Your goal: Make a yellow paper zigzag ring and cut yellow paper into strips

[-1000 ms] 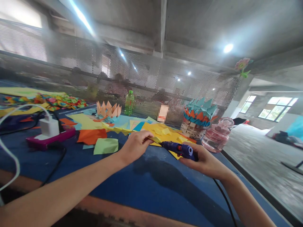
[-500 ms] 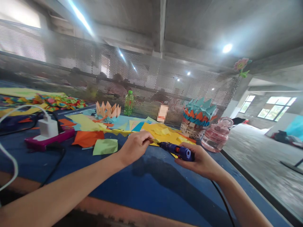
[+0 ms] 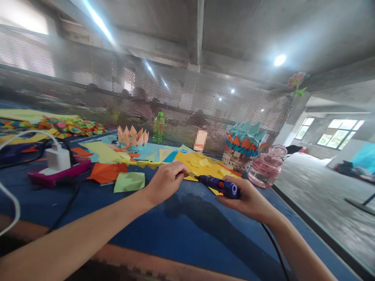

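Observation:
In my right hand (image 3: 249,197) is a dark blue hot glue gun (image 3: 215,185), its nozzle pointing left and a black cord trailing below. My left hand (image 3: 168,181) is closed in a pinch on a small yellow paper piece (image 3: 190,174), mostly hidden by the fingers. The nozzle tip is right at that piece; whether they touch I cannot tell. Behind both hands lie yellow paper sheets (image 3: 191,159). An orange paper sheet (image 3: 107,173) and a light green paper square (image 3: 129,182) rest left of my left hand.
A folded-paper crown shape (image 3: 133,137), a green bottle (image 3: 158,128), a paper-petalled basket (image 3: 238,159) and a pink bottle (image 3: 265,171) stand along the back. At left, a purple power strip (image 3: 60,174) holds a white charger (image 3: 58,158). The blue table's (image 3: 316,238) edge runs along the right.
Both hands, the glue gun and the paper piece hold nearly the same positions. The whole view has shifted very slightly.

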Motion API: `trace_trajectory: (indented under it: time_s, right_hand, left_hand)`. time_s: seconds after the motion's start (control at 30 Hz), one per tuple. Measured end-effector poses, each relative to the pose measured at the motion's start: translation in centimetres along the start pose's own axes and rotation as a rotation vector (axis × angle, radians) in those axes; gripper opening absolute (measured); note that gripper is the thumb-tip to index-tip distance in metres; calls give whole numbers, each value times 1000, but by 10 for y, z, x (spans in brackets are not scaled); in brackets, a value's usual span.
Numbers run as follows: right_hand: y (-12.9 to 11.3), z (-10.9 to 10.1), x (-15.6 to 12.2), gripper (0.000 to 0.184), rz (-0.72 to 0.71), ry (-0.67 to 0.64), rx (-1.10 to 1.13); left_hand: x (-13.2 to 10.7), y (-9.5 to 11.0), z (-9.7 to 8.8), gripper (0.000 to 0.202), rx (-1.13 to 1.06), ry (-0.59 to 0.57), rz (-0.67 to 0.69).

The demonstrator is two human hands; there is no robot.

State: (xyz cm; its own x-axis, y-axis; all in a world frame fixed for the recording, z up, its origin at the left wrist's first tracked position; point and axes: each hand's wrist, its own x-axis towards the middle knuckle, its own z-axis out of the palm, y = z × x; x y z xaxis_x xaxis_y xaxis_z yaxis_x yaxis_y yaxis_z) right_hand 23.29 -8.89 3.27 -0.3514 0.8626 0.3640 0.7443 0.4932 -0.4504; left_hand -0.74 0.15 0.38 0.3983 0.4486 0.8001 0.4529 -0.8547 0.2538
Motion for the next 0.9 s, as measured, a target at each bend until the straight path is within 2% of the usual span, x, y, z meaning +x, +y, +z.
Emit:
trace_trajectory:
  time_s: [0.9]
  right_hand:
    - [0, 0, 0, 22, -37, 31, -67]
  left_hand:
    - [0, -1, -1, 16, 0, 7, 1]
